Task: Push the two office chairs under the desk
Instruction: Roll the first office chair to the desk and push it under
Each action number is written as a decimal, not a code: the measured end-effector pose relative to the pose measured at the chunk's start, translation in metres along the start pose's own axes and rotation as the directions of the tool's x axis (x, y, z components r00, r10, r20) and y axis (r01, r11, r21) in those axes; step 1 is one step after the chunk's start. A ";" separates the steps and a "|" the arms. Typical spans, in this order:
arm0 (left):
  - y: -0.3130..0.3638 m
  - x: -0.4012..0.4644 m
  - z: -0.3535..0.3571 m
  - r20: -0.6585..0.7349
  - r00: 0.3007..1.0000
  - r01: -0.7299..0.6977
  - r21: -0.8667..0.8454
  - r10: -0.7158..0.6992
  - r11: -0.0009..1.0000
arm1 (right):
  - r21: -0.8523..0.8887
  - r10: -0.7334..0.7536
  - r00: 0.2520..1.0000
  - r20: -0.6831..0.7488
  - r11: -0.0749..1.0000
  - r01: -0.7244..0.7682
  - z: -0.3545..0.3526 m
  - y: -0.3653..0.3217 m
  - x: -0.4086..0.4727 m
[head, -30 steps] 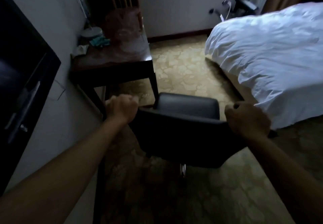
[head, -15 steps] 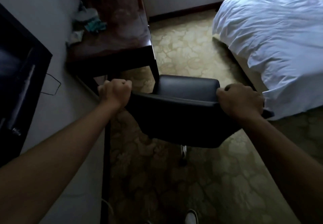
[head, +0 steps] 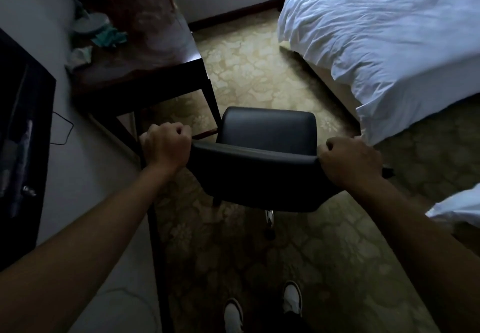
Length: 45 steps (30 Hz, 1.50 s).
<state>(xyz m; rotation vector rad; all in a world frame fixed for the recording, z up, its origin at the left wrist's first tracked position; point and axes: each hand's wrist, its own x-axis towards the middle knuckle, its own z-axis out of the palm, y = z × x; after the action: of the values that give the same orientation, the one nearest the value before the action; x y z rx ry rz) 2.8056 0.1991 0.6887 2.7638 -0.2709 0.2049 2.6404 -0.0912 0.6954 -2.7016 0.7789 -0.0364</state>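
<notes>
A dark padded office chair (head: 265,151) stands in the middle of the head view, its back toward me and its seat facing away. My left hand (head: 166,145) grips the left end of the backrest's top edge. My right hand (head: 350,160) grips the right end. The dark wooden desk (head: 145,73) stands against the left wall, just beyond and left of the chair. Its near right leg is close to the seat's front left corner. Only one chair is in view.
A bed with a white duvet (head: 389,36) fills the upper right, leaving a carpeted aisle (head: 254,73) between it and the desk. A dark wall-mounted panel (head: 20,138) hangs at the left. Bags and cloths (head: 109,36) lie on the desk. My shoes (head: 262,306) show at the bottom.
The chair has rolled forward with both hands still gripping its backrest, and the desk and bed have come closer. My shoes have come into view at the bottom.
</notes>
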 end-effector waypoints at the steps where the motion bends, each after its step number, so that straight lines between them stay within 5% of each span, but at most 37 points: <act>1: -0.002 -0.008 0.001 -0.025 1.000 -0.010 -0.020 0.009 1.000 | 0.004 0.007 1.000 -0.005 1.000 -0.007 0.000 0.002 -0.012; 12: 0.006 0.007 0.013 -0.179 0.983 -0.072 -0.213 0.034 0.974 | 0.064 0.134 0.960 -0.248 0.991 -0.122 -0.015 -0.006 -0.026; 18: 0.016 0.020 0.010 -0.185 0.982 -0.007 -0.223 -0.035 0.975 | 0.137 0.116 0.966 -0.231 0.987 -0.085 -0.024 -0.009 0.007; 28: 0.060 0.040 -0.001 -0.130 0.990 0.015 -0.265 -0.052 0.964 | 0.138 0.028 0.914 -0.404 0.990 0.031 -0.026 0.012 0.042; 45: 0.204 0.050 0.052 -0.106 0.952 0.258 -0.224 -0.287 0.940 | 0.051 -0.131 0.949 -0.288 0.987 0.151 -0.077 0.125 0.185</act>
<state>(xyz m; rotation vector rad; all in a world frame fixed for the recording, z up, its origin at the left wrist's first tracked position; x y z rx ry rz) 2.8164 -0.0147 0.7169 2.5294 0.1226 0.2756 2.7251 -0.3109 0.7168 -2.7105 0.6438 -0.4865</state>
